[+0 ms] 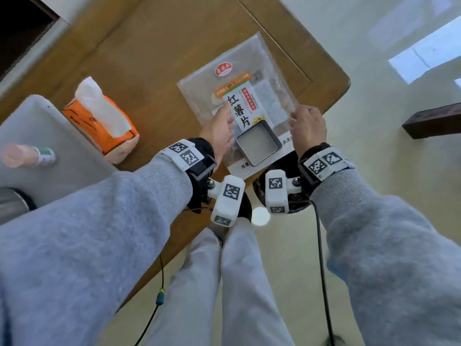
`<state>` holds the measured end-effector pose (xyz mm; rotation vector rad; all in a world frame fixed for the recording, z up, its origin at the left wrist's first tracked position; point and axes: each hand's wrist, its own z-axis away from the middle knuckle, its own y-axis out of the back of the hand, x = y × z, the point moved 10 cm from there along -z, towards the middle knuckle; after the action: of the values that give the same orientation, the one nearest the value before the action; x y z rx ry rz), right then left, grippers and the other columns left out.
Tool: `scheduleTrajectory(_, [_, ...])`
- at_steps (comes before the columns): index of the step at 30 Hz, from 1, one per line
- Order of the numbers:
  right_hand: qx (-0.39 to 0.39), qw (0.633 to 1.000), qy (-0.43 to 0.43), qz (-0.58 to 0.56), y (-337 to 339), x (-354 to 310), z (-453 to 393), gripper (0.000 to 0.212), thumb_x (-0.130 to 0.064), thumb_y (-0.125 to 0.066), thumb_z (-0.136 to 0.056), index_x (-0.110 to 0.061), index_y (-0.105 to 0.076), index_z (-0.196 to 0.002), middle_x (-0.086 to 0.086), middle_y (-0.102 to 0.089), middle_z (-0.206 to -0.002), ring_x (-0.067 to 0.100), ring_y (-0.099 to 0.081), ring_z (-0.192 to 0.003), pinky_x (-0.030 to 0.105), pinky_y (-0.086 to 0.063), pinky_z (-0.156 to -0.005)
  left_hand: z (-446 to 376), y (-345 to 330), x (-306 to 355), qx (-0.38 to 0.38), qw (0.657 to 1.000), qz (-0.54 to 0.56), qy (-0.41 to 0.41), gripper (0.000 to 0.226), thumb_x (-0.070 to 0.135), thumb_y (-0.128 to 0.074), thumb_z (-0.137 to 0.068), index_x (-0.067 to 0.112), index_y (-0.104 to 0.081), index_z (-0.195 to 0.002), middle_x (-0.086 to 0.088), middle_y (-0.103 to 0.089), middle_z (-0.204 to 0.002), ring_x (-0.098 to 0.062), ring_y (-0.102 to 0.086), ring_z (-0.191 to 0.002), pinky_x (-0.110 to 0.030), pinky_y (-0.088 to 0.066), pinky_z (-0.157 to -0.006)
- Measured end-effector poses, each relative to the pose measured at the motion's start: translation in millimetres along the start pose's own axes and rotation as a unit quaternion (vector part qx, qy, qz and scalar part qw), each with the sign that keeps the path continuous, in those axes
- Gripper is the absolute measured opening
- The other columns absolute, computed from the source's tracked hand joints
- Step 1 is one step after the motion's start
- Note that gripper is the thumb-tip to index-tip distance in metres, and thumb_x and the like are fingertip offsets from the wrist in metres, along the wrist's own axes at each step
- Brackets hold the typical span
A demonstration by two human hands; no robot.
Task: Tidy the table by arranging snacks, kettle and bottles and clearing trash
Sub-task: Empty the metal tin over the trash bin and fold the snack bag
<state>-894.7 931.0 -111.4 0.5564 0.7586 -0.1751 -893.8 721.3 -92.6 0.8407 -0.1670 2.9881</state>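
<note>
1. Starting nearest the person: the left hand (219, 131) lies flat on the near left part of the sweet potato chip bag (239, 106), fingers straight and pressing down on it, not curled round anything

2. The right hand (308, 126) is at the bag's near right edge with its fingers bent; it looks to be pinching the clear film there, though the contact itself is hidden behind the knuckles, so that is a judgement

3. A small square metal tin (258, 143) sits on the bag's near end, between the two hands; it looks rigid and light, and would probably slide off if the bag were tilted, so it should be lifted away or steadied first

4. The bag lies flat on the wooden table (149, 46), near its right corner, the near end reaching the table edge; it is a clear, glossy plastic pouch with a printed label

5. Handling judgement: probably light, soft and floppy, slippery film, with brittle chips inside that could crack under pressure; best held by the sealed edges with both hands, kept level, not squeezed in the middle

6. Further left stands an orange tissue pack (104, 126) with a white tissue sticking up, well apart from the bag, and beyond it a grey tray (37, 126) bearing a small bottle (45, 156)
</note>
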Motion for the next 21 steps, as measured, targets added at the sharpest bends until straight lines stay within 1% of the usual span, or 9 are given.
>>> scheduleTrajectory(2, [-0.014, 1.0, -0.014, 0.015, -13.2, 11.4, 4.5, 0.024, -0.024, -0.041, -0.099, -0.017, -0.059, -0.113, -0.002, -0.062, -0.102, 0.017, -0.062, -0.096, 0.037, -0.05, -0.088, -1.7, 17.3, -1.0, 0.011, 1.0, 0.002, 0.0, 0.067, 0.051, -0.026, -0.103, 0.006, -0.026, -0.153, -0.011, -0.027, -0.161, -0.025, -0.027, -0.148, -0.042, -0.024, -0.121])
scheduleTrajectory(3, [-0.022, 0.999, -0.019, 0.027, -19.5, 16.1, 7.7, 0.024, -0.024, -0.041, -0.099, -0.017, -0.06, -0.113, -0.003, -0.061, -0.1, 0.018, -0.061, -0.095, 0.036, -0.049, -0.088, -2.9, 27.2, -0.8, 0.017, 1.0, 0.002, -0.002, 0.067, 0.051, -0.026, -0.103, 0.007, -0.025, -0.153, -0.011, -0.026, -0.161, -0.025, -0.027, -0.148, -0.042, -0.023, -0.122])
scheduleTrajectory(8, [-0.064, 0.995, -0.036, 0.065, -56.2, 31.1, 28.8, 0.018, -0.023, -0.042, -0.096, -0.022, -0.059, -0.1, -0.007, -0.063, -0.095, 0.023, -0.065, -0.107, 0.044, -0.052, -0.098, -11.0, 73.4, -4.9, 0.044, 0.999, -0.006, 0.007, 0.066, 0.052, -0.027, -0.102, 0.009, -0.03, -0.151, -0.011, -0.033, -0.158, -0.024, -0.032, -0.146, -0.044, -0.026, -0.12])
scheduleTrajectory(10, [-0.092, 0.993, -0.04, 0.068, -75.0, 33.7, 39.3, 0.019, -0.029, -0.043, -0.091, -0.026, -0.061, -0.095, -0.002, -0.068, -0.1, 0.026, -0.067, -0.106, 0.049, -0.053, -0.101, -13.4, 86.4, -8.7, 0.049, 0.999, -0.009, 0.015, 0.065, 0.052, -0.027, -0.102, 0.008, -0.032, -0.15, -0.011, -0.037, -0.156, -0.023, -0.033, -0.145, -0.045, -0.026, -0.12])
scheduleTrajectory(12, [-0.124, 0.989, -0.042, 0.063, -96.7, 36.4, 44.7, 0.021, -0.036, -0.045, -0.081, -0.028, -0.064, -0.086, 0.002, -0.071, -0.1, 0.029, -0.069, -0.104, 0.052, -0.053, -0.102, -16.8, 97.3, -14.4, 0.052, 0.998, -0.004, 0.026, 0.064, 0.051, -0.029, -0.102, 0.008, -0.037, -0.148, -0.01, -0.04, -0.154, -0.023, -0.035, -0.144, -0.045, -0.026, -0.119])
scheduleTrajectory(15, [-0.159, 0.984, -0.048, 0.064, -122.9, 41.4, 48.5, 0.03, -0.043, -0.046, -0.071, -0.025, -0.07, -0.08, 0.002, -0.075, -0.1, 0.029, -0.071, -0.104, 0.052, -0.052, -0.103, -19.8, 113.1, -22.5, 0.07, 0.997, 0.013, 0.037, 0.058, 0.052, -0.034, -0.101, 0.01, -0.052, -0.137, -0.007, -0.052, -0.145, -0.02, -0.046, -0.135, -0.045, -0.03, -0.117])
scheduleTrajectory(18, [-0.169, 0.982, -0.058, 0.058, -136.3, 38.8, 52.3, 0.035, -0.04, -0.045, -0.071, -0.021, -0.073, -0.08, 0.006, -0.077, -0.104, 0.032, -0.071, -0.105, 0.053, -0.053, -0.103, -19.0, 122.6, -21.7, 0.075, 0.996, 0.028, 0.037, 0.054, 0.05, -0.036, -0.101, 0.01, -0.058, -0.131, -0.004, -0.058, -0.136, -0.014, -0.055, -0.119, -0.035, -0.04, -0.103])
scheduleTrajectory(19, [-0.166, 0.983, -0.059, 0.058, -138.1, 35.3, 52.6, 0.034, -0.04, -0.046, -0.072, -0.021, -0.073, -0.08, 0.006, -0.077, -0.107, 0.032, -0.07, -0.106, 0.053, -0.053, -0.104, -19.2, 124.6, -19.0, 0.072, 0.996, 0.035, 0.034, 0.053, 0.049, -0.037, -0.101, 0.01, -0.059, -0.13, -0.004, -0.059, -0.135, -0.014, -0.056, -0.116, -0.033, -0.042, -0.101])
scheduleTrajectory(21, [-0.161, 0.984, -0.063, 0.053, -138.6, 28.7, 48.9, 0.029, -0.041, -0.05, -0.072, -0.028, -0.075, -0.081, 0.002, -0.076, -0.112, 0.029, -0.07, -0.109, 0.051, -0.052, -0.105, -20.1, 125.5, -13.6, 0.062, 0.996, 0.052, 0.027, 0.05, 0.045, -0.039, -0.102, 0.008, -0.06, -0.128, -0.006, -0.061, -0.133, -0.014, -0.058, -0.116, -0.035, -0.045, -0.106])
